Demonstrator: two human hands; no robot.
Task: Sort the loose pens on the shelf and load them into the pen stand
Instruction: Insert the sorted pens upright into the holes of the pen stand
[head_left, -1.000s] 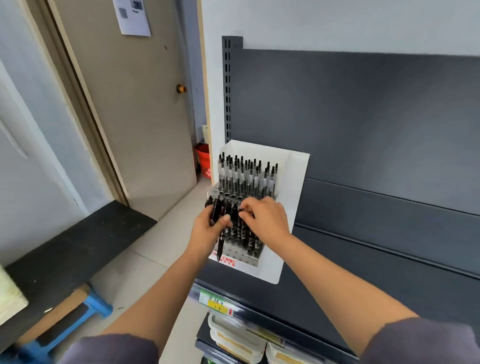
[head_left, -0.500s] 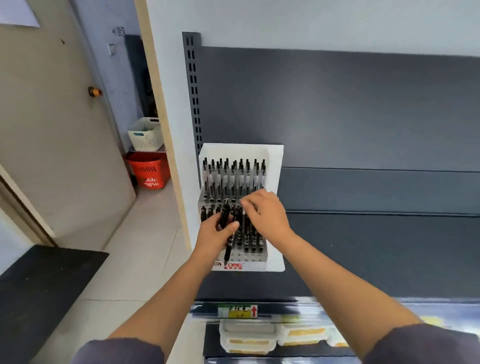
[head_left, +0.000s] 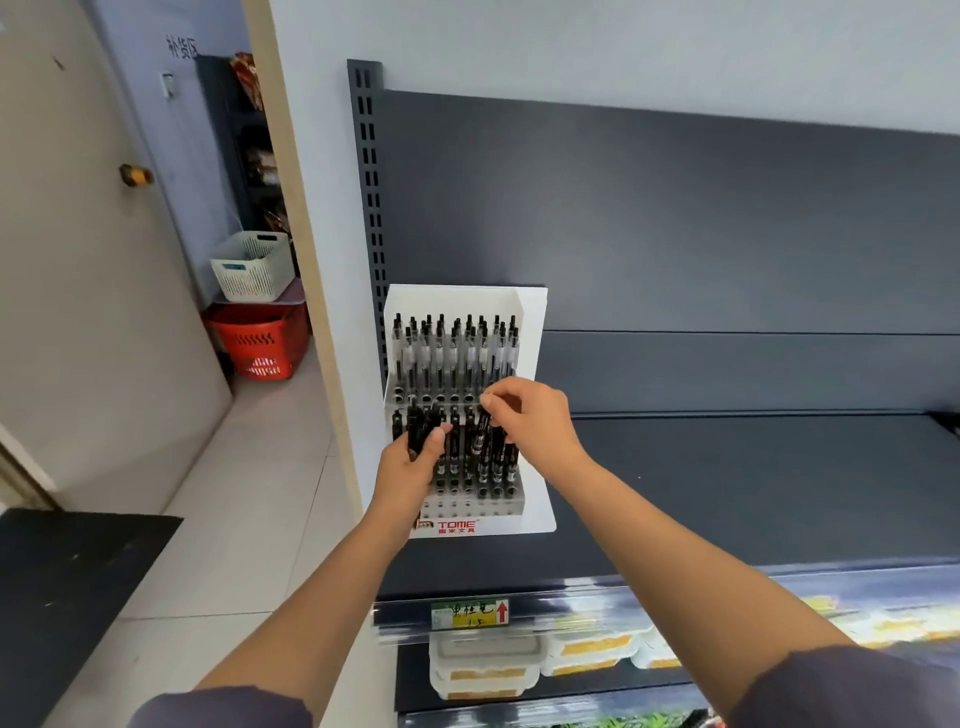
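At the left end of the dark grey metal shelf (head_left: 727, 493), against its back panel, we find the white tiered pen stand (head_left: 531, 364) with a red TOME label on its front lip. Its upper tier is packed with upright clear-barrelled pens (head_left: 452, 358) with black tops. The right half of the lower tier carries a cluster of standing black pens (head_left: 498, 457).

Our left hand (head_left: 408, 470) is curled round a small bundle of black pens (head_left: 418, 431), held upright just in front of the lower tier's left side, with the thumb pressed across them. Our right hand (head_left: 537, 421) is over the lower tier's right side. Its thumb and forefinger pinch the top of a single black pen (head_left: 484, 428) that leans among the cluster. We cannot tell whether its tip sits in a hole. The two hands are near each other, not touching.
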